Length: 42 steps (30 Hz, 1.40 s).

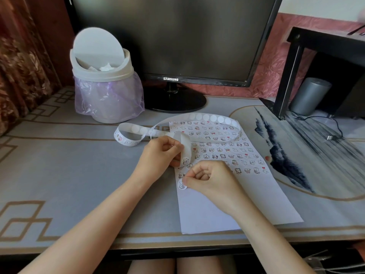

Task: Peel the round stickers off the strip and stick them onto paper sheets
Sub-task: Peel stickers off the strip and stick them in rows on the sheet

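A white paper sheet (pixel 233 210) lies on the desk, its upper part covered with rows of small cartoon stickers. A long white sticker strip (pixel 209 118) loops over the sheet's far end and curls to the left. My left hand (pixel 158 155) pinches the strip's near end, where one round sticker (pixel 185 161) sits on the backing. My right hand (pixel 213 181) has its fingers curled and pinches a round sticker (pixel 181 184) at the sheet's left edge, below the filled rows. Whether that sticker touches the paper is unclear.
A small white swing-lid bin (pixel 102 76) with a purple bag stands at the back left. A black monitor (pixel 173 40) stands behind the sheet. A black stand (pixel 292 72) and a grey cylinder (pixel 308 95) are at the right. The desk's front edge (pixel 177 244) is near.
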Each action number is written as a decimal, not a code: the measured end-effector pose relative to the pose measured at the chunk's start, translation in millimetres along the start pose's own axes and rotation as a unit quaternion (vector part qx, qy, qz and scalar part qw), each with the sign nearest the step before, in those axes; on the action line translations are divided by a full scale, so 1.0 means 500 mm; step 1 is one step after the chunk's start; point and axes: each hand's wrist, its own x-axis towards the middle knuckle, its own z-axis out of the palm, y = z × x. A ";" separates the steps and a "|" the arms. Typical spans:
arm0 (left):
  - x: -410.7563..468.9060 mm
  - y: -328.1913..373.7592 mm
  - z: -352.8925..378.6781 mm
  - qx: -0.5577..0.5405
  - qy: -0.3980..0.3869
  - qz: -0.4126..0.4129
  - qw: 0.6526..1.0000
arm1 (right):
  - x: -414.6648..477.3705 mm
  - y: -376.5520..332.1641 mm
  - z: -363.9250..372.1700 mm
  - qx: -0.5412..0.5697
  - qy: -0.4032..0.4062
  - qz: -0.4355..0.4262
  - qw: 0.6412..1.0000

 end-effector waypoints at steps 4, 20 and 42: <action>-0.001 0.001 0.001 0.001 0.002 0.002 1.000 | -0.002 0.007 0.004 -0.023 0.013 0.003 1.000; -0.004 0.003 0.002 0.013 0.006 0.007 1.000 | -0.004 0.006 0.013 -0.087 0.038 -0.013 0.995; -0.004 0.001 0.002 0.033 0.012 0.014 0.999 | -0.005 0.008 0.012 -0.077 0.071 -0.022 0.994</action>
